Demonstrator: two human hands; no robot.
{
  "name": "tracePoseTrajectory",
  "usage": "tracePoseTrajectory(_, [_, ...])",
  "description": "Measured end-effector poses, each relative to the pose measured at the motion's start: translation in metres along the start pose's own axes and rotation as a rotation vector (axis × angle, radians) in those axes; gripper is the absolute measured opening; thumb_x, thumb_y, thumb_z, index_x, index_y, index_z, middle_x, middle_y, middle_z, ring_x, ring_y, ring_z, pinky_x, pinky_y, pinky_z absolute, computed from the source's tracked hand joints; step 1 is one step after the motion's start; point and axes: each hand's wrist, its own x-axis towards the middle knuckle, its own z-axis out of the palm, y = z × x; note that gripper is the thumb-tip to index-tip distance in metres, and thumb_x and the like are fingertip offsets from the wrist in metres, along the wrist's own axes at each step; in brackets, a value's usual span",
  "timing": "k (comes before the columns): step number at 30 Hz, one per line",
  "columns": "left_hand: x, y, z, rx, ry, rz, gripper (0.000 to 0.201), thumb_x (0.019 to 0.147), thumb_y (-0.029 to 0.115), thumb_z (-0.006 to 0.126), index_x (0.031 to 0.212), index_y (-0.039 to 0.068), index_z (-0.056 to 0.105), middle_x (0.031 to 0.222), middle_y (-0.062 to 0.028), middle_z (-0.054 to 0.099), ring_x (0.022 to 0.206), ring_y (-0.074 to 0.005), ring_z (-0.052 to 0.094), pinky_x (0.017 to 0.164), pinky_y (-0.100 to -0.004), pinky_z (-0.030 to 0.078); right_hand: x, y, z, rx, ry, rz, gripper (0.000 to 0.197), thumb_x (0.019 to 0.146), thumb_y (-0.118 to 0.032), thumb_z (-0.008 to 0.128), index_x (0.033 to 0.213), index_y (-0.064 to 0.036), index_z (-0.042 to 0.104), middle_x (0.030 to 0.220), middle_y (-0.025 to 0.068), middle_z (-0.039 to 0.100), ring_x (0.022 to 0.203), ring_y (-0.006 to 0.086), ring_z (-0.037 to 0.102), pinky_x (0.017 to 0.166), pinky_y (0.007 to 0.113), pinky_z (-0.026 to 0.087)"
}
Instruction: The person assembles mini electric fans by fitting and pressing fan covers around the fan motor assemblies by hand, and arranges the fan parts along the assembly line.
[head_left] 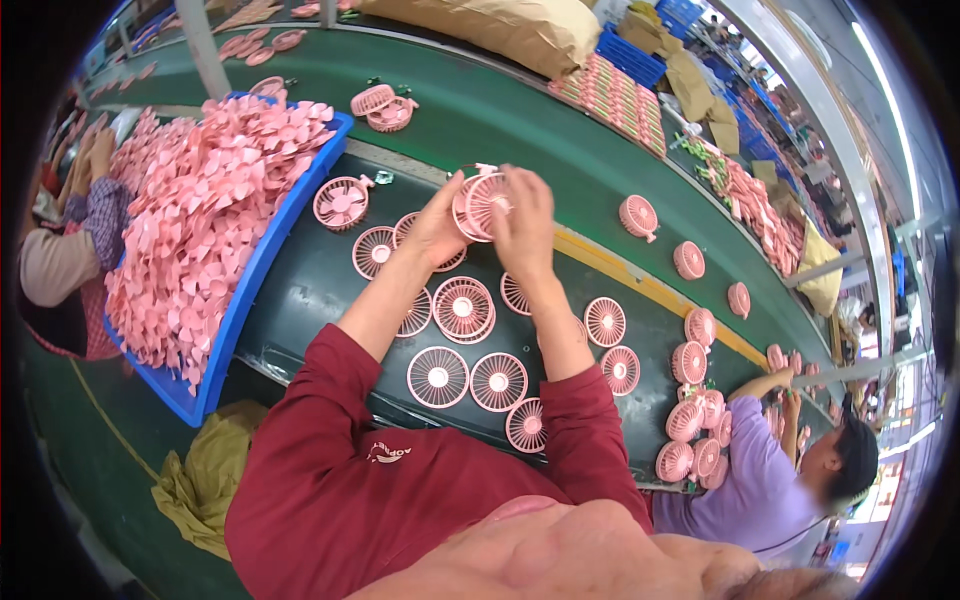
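Note:
Above the far edge of the dark work table [300, 290], I hold a round pink fan head [487, 207] between both hands. My left hand [440, 226] grips its left side. My right hand [526, 222] presses its fingers against the grille from the right. Beneath my forearms lie several round pink grilles [438, 377], a few of them stacked or overlapping. Left of my hands rests a pink fan housing [341, 203] with its blades showing, beside a small green part [384, 177].
A blue bin [222, 370] heaped with pink fan blades [215, 200] stands at left. Beyond the table, a green conveyor belt [590, 205] carries pink fan heads [638, 216]. More fan heads [690, 362] cluster at right, beside a co-worker in purple [740, 490]. Another person works at far left.

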Motion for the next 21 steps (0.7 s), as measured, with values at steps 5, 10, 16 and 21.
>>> tracePoseTrajectory(5, [-0.002,-0.001,-0.004,0.006,0.078,0.005,0.045,0.103,0.039,0.043,0.129,0.004,0.052,0.125,-0.0142,0.061,0.113,-0.0239,0.061,0.099,-0.0424,0.049,-0.013,-0.014,0.005,-0.048,-0.166,-0.016,0.07,0.078,-0.026,0.076,0.139,-0.0085,0.046,0.141,0.0236,0.038,0.124,0.0431,0.043,0.104,0.049,0.038])
tracePoseTrajectory(10, [-0.004,-0.009,0.004,0.041,0.113,0.074,0.045,0.104,0.041,0.041,0.127,0.004,0.053,0.122,-0.0117,0.062,0.111,-0.0231,0.061,0.096,-0.04,0.05,-0.017,-0.008,0.007,0.019,-0.227,0.059,0.083,0.078,-0.035,0.074,0.147,-0.0103,0.035,0.144,0.0266,0.033,0.127,0.0456,0.04,0.106,0.051,0.036])
tracePoseTrajectory(16, [-0.009,-0.03,0.013,0.338,0.254,0.442,0.032,0.104,0.029,0.043,0.127,0.006,0.047,0.118,-0.0074,0.056,0.107,-0.0155,0.058,0.093,-0.0316,0.048,-0.022,-0.006,0.024,0.25,-0.139,0.121,0.07,0.091,-0.038,0.06,0.145,-0.004,0.032,0.141,0.0279,0.036,0.128,0.0434,0.04,0.107,0.047,0.036])
tracePoseTrajectory(21, [-0.007,-0.046,0.025,0.9,0.228,0.788,0.028,0.098,0.009,0.05,0.126,0.004,0.048,0.116,-0.0052,0.053,0.105,-0.0121,0.052,0.094,-0.0266,0.042,-0.025,0.005,0.036,0.819,-0.116,0.426,0.063,0.102,-0.05,0.029,0.143,-0.0019,0.028,0.132,0.0184,0.047,0.118,0.0266,0.052,0.101,0.036,0.041])
